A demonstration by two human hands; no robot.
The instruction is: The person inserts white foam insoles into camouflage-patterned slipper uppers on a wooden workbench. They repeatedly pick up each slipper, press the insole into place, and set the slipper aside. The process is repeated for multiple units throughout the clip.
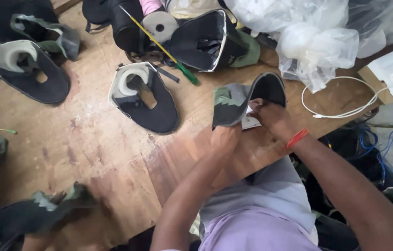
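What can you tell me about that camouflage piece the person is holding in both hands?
The camouflage piece looks like a soft fabric shoe upper, patterned green and grey outside with a dark lining. It is folded open and held upright above the wooden table. The left hand grips its lower edge; the right hand holds its dark flap.

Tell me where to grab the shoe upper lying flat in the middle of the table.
Take the shoe upper by its pale collar end, coming from above on the far side. That padded rim stands raised around the opening, while the dark toe part lies flat on the wooden table, leaving little edge to pinch.
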